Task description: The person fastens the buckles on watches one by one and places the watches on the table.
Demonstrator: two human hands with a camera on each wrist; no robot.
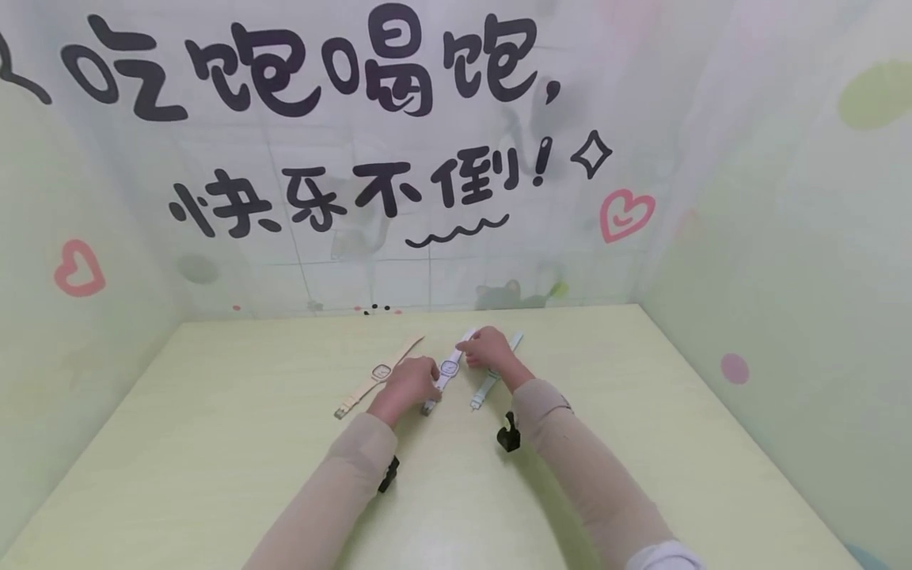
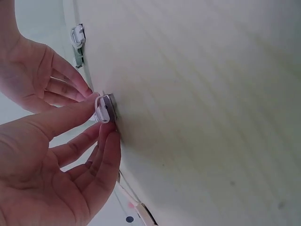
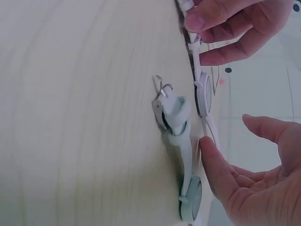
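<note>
A white wristwatch (image 1: 449, 367) lies on the table between two others, its strap stretched out straight. My left hand (image 1: 412, 381) pinches its buckle end (image 2: 106, 108) between thumb and fingers. Toward the far end of the same strap, my right hand (image 1: 490, 348) has its index fingertip touching the strap, with the thumb held apart, as the right wrist view shows. Left of the left hand lies a peach wristwatch (image 1: 381, 372), partly covered by that hand. A pale green wristwatch (image 3: 190, 202) lies to the right, its middle hidden under the right hand in the head view.
The pale wooden table (image 1: 214, 443) meets a back wall (image 1: 285, 277) printed with dark lettering and hearts, and side walls stand left and right. Black wrist mounts (image 1: 509, 434) hang beneath both sleeves.
</note>
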